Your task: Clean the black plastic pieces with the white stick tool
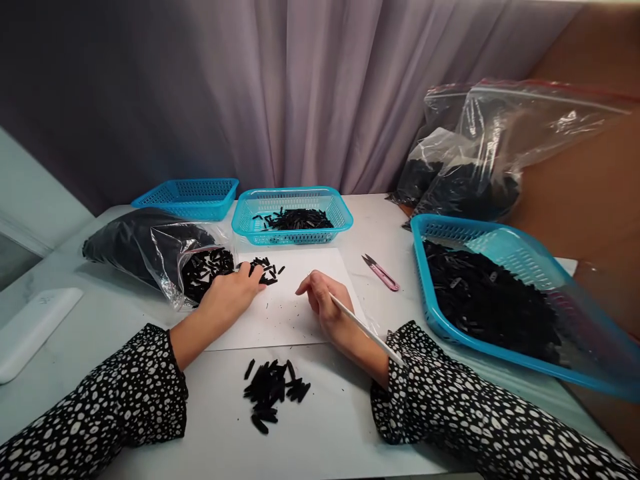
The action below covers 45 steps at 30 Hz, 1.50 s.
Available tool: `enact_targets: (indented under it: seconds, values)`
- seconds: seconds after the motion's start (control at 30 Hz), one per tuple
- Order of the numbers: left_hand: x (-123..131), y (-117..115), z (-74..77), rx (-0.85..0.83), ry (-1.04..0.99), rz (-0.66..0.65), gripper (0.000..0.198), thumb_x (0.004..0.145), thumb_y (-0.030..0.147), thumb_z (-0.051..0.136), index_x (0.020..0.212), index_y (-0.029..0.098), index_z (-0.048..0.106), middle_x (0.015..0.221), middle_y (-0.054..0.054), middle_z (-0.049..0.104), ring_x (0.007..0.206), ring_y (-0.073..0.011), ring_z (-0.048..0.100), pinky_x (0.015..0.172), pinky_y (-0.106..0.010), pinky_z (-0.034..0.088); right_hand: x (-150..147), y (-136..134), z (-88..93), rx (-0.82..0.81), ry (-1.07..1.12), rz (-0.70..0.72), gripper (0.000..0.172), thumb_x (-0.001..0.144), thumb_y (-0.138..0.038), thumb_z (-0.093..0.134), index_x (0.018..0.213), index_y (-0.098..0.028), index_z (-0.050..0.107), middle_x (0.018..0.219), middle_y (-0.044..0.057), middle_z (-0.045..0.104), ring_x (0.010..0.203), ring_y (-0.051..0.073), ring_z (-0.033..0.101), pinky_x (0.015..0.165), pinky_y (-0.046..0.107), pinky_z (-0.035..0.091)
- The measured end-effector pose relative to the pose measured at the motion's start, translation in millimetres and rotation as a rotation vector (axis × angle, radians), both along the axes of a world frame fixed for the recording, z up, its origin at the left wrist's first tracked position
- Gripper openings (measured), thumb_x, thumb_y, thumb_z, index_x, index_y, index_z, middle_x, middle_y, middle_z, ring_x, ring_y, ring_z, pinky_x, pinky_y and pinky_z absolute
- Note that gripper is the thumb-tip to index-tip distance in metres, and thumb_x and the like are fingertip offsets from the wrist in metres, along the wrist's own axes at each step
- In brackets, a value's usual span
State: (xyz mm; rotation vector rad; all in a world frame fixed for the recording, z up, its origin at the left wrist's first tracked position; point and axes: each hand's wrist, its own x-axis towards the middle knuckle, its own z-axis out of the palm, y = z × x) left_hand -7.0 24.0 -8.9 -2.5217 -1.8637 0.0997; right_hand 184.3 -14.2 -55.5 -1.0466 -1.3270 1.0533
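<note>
My left hand (pixel 233 290) reaches over the white sheet (pixel 295 327), its bent fingers among small black strip-like pieces (pixel 270 270) spilled by the mouth of a clear plastic bag (pixel 165 257). Whether a piece is between its fingertips is hidden. More such pieces fill the bag's opening. Above the sheet's right part, my right hand (pixel 333 303) is closed around a slim white stick-like tool (pixel 367 330), whose back end slants toward my wrist. Nearer me, on the tabletop, lies a loose heap of larger black pieces (pixel 270 387).
A blue basket (pixel 293 239) with black pieces stands behind the sheet, another blue basket (pixel 187 200) at its left. Pink thread snips (pixel 383 273) lie right of the sheet. A large blue basket (pixel 425 293) of black pieces and zip bags (pixel 465 180) occupy the right. A white case (pixel 37 327) lies left.
</note>
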Motion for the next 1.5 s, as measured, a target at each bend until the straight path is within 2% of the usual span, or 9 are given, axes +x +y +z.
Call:
enact_targets:
  seconds: [0.33,0.57,0.7,0.8,0.9,1.03,1.17,1.3,1.5]
  values:
    - [-24,8,21.9,0.055,-0.235,0.099,0.025,0.101,0.034,0.044,0.084,0.023,0.060,0.087,-0.007,0.068,0.079,-0.0270,0.064,0.061,-0.032,0.035,-3,4,-6.1,-0.043,0.046,0.027,0.058,0.096,-0.068,0.040,0.073,-0.019,0.059,0.051,-0.007,0.031,0.047,0.011,0.026,0.047,0.027,0.023]
    - [-27,16,17.8,0.107,-0.538,0.064,0.022,0.092,0.032,0.053,0.072,0.025,0.057,0.073,-0.003,0.063,0.088,-0.0265,0.057,0.073,-0.033,0.041,-10,8,-4.8,-0.042,0.050,0.055,0.056,0.096,-0.067,0.042,0.072,-0.019,0.059,0.049,-0.007,0.032,0.045,0.011,0.028,0.046,0.026,0.024]
    - [-25,17,14.6,0.142,-0.763,0.124,0.025,0.091,0.034,0.052,0.068,0.025,0.051,0.065,-0.001,0.062,0.067,-0.0211,0.058,0.065,-0.030,0.041,-23,20,0.2,-0.006,0.068,0.101,0.049,0.098,-0.060,0.045,0.080,-0.018,0.064,0.050,-0.006,0.045,0.045,0.010,0.038,0.047,0.024,0.034]
    - [-20,15,9.5,0.090,-0.939,0.183,0.026,0.093,0.039,0.051,0.071,0.024,0.053,0.053,0.003,0.060,0.045,-0.0154,0.050,0.051,-0.026,0.037,-40,34,2.3,-0.034,0.138,0.180,0.040,0.090,-0.056,0.060,0.099,-0.018,0.068,0.075,0.002,0.068,0.054,0.012,0.057,0.047,0.024,0.043]
    - [-14,11,2.7,0.033,-1.107,0.227,0.025,0.090,0.041,0.055,0.073,0.023,0.056,0.049,0.005,0.054,0.038,-0.0122,0.044,0.042,-0.024,0.032,-56,46,0.9,-0.043,0.160,0.280,0.043,0.078,-0.052,0.076,0.103,-0.018,0.070,0.084,0.005,0.073,0.067,0.017,0.067,0.055,0.028,0.054]
    - [-5,6,-3.1,-0.088,-1.342,0.290,0.023,0.086,0.043,0.058,0.077,0.022,0.056,0.049,0.007,0.050,0.038,-0.0103,0.044,0.035,-0.019,0.025,-66,55,-2.5,-0.009,0.138,0.249,0.037,0.081,-0.051,0.074,0.095,-0.017,0.070,0.070,0.004,0.071,0.063,0.017,0.066,0.063,0.032,0.056]
    - [1,4,-3.2,-0.227,-1.564,0.379,0.018,0.082,0.039,0.055,0.079,0.022,0.052,0.054,0.007,0.049,0.037,-0.0073,0.043,0.033,-0.014,0.016,-63,58,-2.0,0.108,0.031,0.190,0.030,0.085,-0.048,0.072,0.088,-0.018,0.068,0.076,0.005,0.071,0.071,0.019,0.068,0.066,0.033,0.055]
    - [1,4,-2.5,-0.325,-1.723,0.433,0.019,0.075,0.036,0.062,0.078,0.021,0.050,0.056,0.007,0.049,0.036,-0.0048,0.039,0.031,-0.013,0.014,-58,59,0.0,0.211,-0.058,0.195,0.026,0.085,-0.045,0.074,0.088,-0.019,0.069,0.075,0.003,0.069,0.072,0.019,0.066,0.071,0.034,0.053]
    - [-2,-1,-0.3,-0.406,-1.823,0.377,0.028,0.070,0.032,0.077,0.075,0.019,0.053,0.056,0.006,0.054,0.042,-0.0033,0.039,0.034,-0.010,0.021,-52,61,-3.8,0.080,0.129,0.249,0.031,0.081,-0.045,0.077,0.097,-0.019,0.070,0.075,0.001,0.069,0.063,0.015,0.061,0.061,0.030,0.051]
